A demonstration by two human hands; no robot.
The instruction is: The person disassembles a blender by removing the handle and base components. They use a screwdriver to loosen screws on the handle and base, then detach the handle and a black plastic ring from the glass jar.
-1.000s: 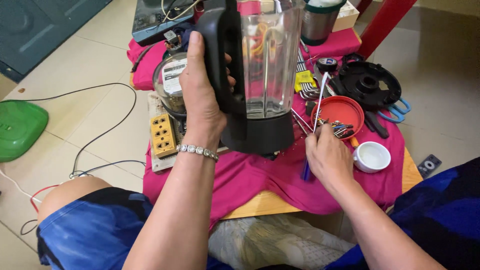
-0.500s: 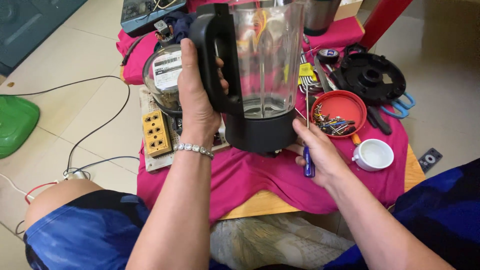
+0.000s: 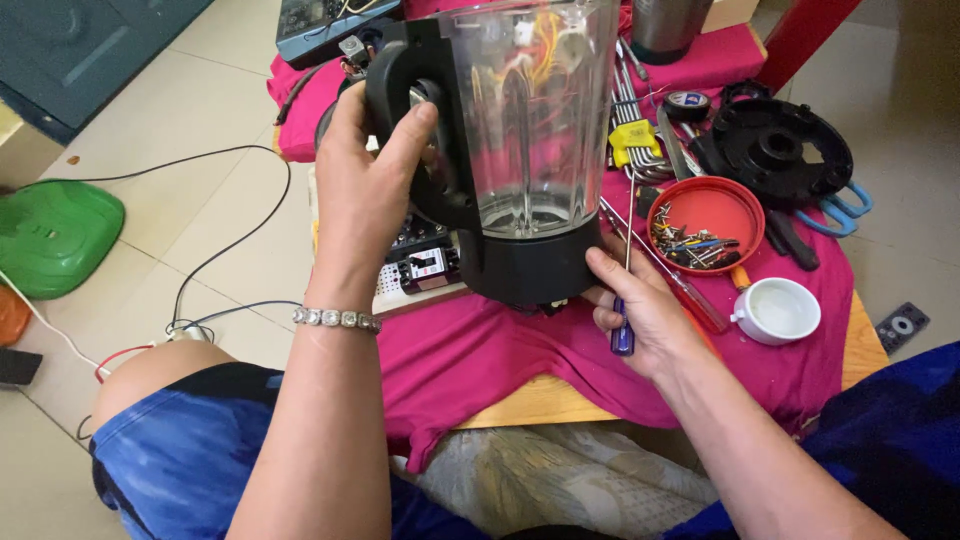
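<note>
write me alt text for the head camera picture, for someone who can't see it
A person's left hand grips the black handle of a clear blender jug held above a pink cloth, while the right hand holds a blue-handled screwdriver beside the jug's black base. To the right lie a red dish of screws, a small white cup and other tools.

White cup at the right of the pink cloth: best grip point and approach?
Probably the rim of the white cup, pinched from above. It sits upright and open-topped, apart from the red lid of screws, with bare pink cloth around it. A small lug sticks out on its left side, but it looks too short for a firm hold.
</note>
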